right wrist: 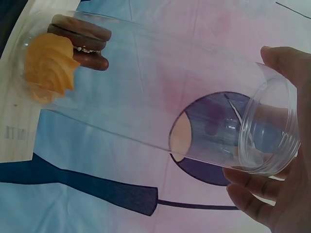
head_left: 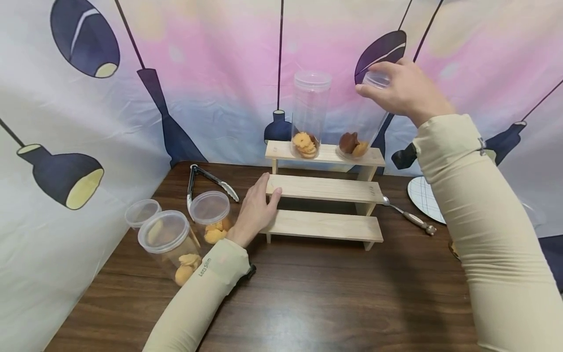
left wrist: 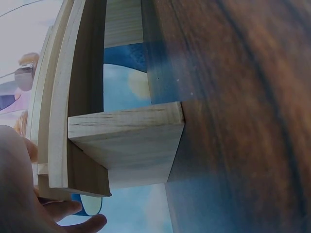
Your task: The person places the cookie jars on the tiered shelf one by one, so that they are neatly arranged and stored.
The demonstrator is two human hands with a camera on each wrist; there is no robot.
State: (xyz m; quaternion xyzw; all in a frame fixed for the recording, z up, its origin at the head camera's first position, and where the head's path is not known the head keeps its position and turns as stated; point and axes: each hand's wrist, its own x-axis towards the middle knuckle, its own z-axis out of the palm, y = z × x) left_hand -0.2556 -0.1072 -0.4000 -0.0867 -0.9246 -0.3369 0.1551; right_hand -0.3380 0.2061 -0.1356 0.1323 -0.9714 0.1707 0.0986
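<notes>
A three-step wooden display stand [head_left: 325, 188] stands on the table. At the left end of its middle step, my left hand [head_left: 255, 212] holds the board, thumb over the top and fingers around the end. My right hand [head_left: 406, 90] grips a tall clear jar [right wrist: 160, 92] around its lidded top. That jar tilts to the right, its base at the top step, with dark sandwich cookies [right wrist: 80, 41] and an orange piped cookie [right wrist: 51, 65] at the bottom. Beside it, a second tall clear jar [head_left: 311, 107] stands upright on the same step, with piped cookies [head_left: 305, 145] inside.
On the left are lidded jars, including a large one [head_left: 164, 239] and a smaller one [head_left: 211, 212] with cookies, plus tongs [head_left: 213, 178] behind them. A spoon [head_left: 411, 217] and a white plate [head_left: 424, 198] lie right of the stand. A printed cloth [head_left: 220, 73] hangs behind.
</notes>
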